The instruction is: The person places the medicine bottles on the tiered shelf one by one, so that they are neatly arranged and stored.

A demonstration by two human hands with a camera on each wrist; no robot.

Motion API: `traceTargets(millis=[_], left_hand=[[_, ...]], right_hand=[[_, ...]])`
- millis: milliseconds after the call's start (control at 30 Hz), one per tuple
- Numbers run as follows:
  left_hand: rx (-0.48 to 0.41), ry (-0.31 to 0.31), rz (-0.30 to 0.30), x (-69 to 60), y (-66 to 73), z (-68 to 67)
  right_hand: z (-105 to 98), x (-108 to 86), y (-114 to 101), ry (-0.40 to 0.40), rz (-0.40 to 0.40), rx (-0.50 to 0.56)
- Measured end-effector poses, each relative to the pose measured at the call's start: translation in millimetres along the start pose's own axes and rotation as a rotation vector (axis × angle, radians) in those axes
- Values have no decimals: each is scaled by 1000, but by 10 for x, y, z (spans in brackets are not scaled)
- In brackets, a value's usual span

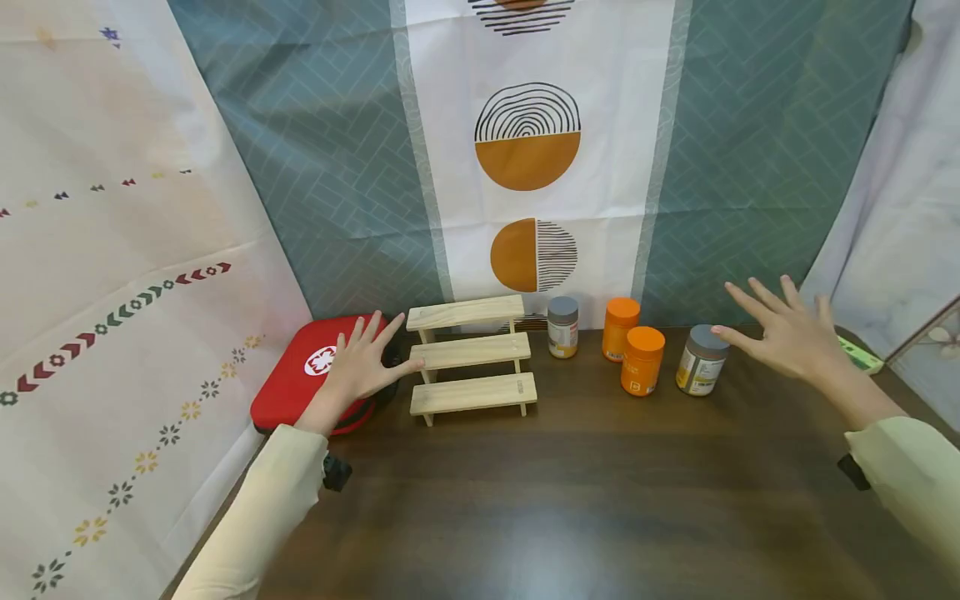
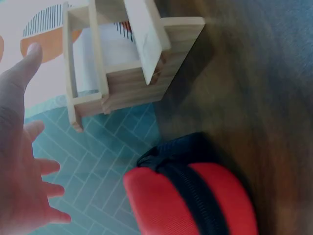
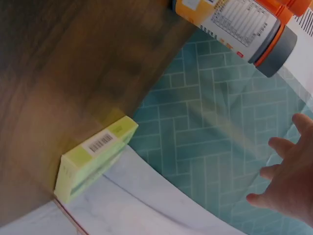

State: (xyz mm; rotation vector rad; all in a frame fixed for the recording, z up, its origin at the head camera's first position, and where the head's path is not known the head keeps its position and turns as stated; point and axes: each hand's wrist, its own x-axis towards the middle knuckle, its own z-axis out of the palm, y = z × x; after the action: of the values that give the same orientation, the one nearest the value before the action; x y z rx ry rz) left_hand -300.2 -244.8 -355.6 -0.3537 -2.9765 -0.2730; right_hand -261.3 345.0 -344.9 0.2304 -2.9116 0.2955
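- Clock read in the head view, 12 = away from the person.
- Wooden rack (image 1: 476,351): 3 steps, on the dark table (image 1: 525,500), cloth backdrop (image 1: 360,208) close at 12. Left hand (image 1: 362,365) at its 9, fingers spread wide, gripping nothing.
- Rack handling, my guess: light, stiff, dry grip; slim slats and joints look like the weak spots. Take it by the side frames, 1 hand per end, not by a single slat.
- Front grey-lidded jar (image 1: 701,362): at the rack's 3. Right hand (image 1: 798,333) between its 2 and 3, fingers fanned out, nothing held.
- Jar handling: probably rigid plastic, fairly light, smooth enough to slip. Hold round the body below the lid; can't tell if the lid is tight.
- In the way: red case (image 1: 296,367) at the rack's 9 crowds that end. Rear grey-lidded jar (image 1: 562,329) just beside its 2-to-3 side.
- 2 orange jars (image 1: 642,362), the rear at the front's 11, block the front grey-lidded jar's 9 side.
- Green box (image 3: 95,156) past the right hand, between 3 and 4.
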Motion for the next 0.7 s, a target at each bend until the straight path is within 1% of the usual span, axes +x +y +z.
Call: traceTargets(millis=[67,200,367,567,633,700], left_hand=[[-31,10,13,-29,-4,63],[-153,8,34,-75,12,175],[-303,-21,43,-97,63,317],[-449,-37,74,-129,131,522],[-485,-41,84,-130,149,593],[-512,-48,79,-125,171,648]], right_hand=[[41,-11,-1,-16,5,21],[124,-34,-1,-31,23,68],[187,-38,-18,-33,37,143],[304,-34,-83,-98,48,318],[356,-52,-98,-116,70,375],[397,-67,-116,-127,98,421]])
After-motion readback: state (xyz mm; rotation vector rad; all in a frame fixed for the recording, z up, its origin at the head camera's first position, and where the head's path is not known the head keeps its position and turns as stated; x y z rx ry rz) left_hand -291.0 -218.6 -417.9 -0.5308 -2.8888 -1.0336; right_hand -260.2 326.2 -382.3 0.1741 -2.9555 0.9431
